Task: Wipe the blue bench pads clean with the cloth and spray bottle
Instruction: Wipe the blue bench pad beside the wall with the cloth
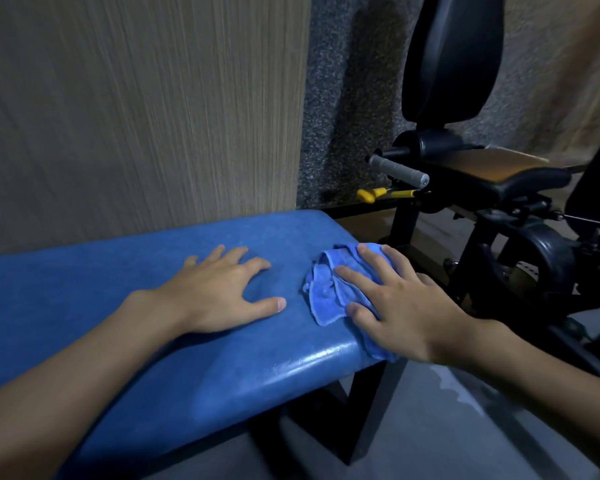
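Observation:
A long blue bench pad (125,306) runs from the lower left to the middle of the head view, ending at a rounded right end. A crumpled blue cloth (326,292) lies on that right end. My right hand (402,303) presses flat on the cloth with spread fingers, and part of the cloth hangs over the pad's near corner. My left hand (222,289) rests palm down on the bare pad, a little left of the cloth, fingers spread. No spray bottle is in view.
A wood-grain wall panel (136,116) stands right behind the bench. To the right is a black exercise machine (482,188) with a tall back pad, a grey handle (397,171) and a yellow adjustment pin (371,195). Grey floor (430,427) lies below the bench end.

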Demonstrator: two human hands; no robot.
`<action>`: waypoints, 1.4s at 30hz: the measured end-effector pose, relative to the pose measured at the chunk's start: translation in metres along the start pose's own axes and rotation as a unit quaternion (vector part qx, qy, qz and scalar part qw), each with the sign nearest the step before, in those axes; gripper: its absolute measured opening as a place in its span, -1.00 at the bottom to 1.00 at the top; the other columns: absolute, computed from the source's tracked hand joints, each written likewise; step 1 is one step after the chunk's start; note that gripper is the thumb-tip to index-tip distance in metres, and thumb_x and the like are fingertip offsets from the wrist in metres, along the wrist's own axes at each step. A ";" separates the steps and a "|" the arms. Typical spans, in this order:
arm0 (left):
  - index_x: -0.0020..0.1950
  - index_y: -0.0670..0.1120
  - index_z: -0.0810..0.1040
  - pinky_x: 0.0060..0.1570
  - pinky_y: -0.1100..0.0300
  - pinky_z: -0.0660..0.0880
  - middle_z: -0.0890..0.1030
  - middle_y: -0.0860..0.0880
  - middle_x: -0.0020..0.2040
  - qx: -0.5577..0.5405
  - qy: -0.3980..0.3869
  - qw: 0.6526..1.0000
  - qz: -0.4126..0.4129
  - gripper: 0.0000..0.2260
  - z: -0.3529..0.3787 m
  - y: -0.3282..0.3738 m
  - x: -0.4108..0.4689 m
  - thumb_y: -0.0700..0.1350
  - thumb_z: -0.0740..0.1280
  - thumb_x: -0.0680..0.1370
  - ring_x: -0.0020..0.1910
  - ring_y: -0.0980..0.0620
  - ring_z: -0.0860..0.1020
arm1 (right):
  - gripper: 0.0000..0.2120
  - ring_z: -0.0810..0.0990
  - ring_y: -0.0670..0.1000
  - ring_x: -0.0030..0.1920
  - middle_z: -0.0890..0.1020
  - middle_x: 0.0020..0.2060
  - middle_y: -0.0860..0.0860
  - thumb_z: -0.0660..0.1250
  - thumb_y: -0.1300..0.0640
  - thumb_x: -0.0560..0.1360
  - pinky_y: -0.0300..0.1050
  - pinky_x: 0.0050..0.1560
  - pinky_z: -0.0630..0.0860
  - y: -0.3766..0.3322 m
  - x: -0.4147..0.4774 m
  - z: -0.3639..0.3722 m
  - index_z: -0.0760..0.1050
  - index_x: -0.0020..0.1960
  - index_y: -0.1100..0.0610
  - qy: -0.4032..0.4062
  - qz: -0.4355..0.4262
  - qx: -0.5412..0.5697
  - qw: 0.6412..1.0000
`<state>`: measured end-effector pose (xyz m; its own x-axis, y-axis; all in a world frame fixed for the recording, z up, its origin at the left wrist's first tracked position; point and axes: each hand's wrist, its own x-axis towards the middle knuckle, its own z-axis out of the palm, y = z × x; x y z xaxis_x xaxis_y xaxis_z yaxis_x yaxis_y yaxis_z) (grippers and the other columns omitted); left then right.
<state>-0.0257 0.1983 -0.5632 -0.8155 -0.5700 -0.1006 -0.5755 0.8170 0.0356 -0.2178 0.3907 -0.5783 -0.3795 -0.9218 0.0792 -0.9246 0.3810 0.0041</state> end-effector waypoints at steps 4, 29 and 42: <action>0.52 0.35 0.01 0.40 -0.25 0.21 0.19 0.04 0.54 0.007 -0.033 0.999 -0.028 -0.05 0.003 -0.012 -0.003 0.69 -0.17 0.18 0.54 -0.11 0.15 | -0.32 -0.15 0.09 0.56 -0.05 0.56 -0.15 -0.21 -0.42 0.43 0.24 0.44 0.21 -0.005 0.020 0.003 -0.02 0.53 -0.32 0.008 0.006 0.005 1.000; 0.56 0.30 -0.08 0.46 -0.28 0.02 -0.03 -0.03 0.64 0.015 -0.052 0.998 -0.031 -0.15 0.007 -0.010 -0.002 0.61 -0.04 0.35 0.61 -0.17 -0.06 | -0.52 -0.15 0.14 0.57 -0.06 0.59 -0.10 -0.03 -0.22 0.60 0.29 0.46 0.12 -0.022 0.118 0.005 0.05 0.52 -0.29 -0.022 0.019 0.009 1.000; 0.52 0.42 -0.19 0.50 -0.31 -0.15 -0.20 0.06 0.64 -0.018 -0.088 0.995 -0.039 -0.04 -0.001 -0.030 -0.006 0.69 -0.08 0.17 0.61 -0.10 -0.21 | -0.23 -0.26 0.09 0.58 -0.22 0.58 -0.16 -0.41 -0.47 0.34 0.24 0.51 -0.02 -0.016 0.025 -0.004 -0.19 0.53 -0.34 -0.021 -0.025 -0.044 0.999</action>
<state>-0.0040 0.1769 -0.5626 -0.7461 -0.6055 -0.2768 -0.6416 0.7650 0.0560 -0.2118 0.3619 -0.5725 -0.3355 -0.9414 0.0357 -0.9367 0.3374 0.0941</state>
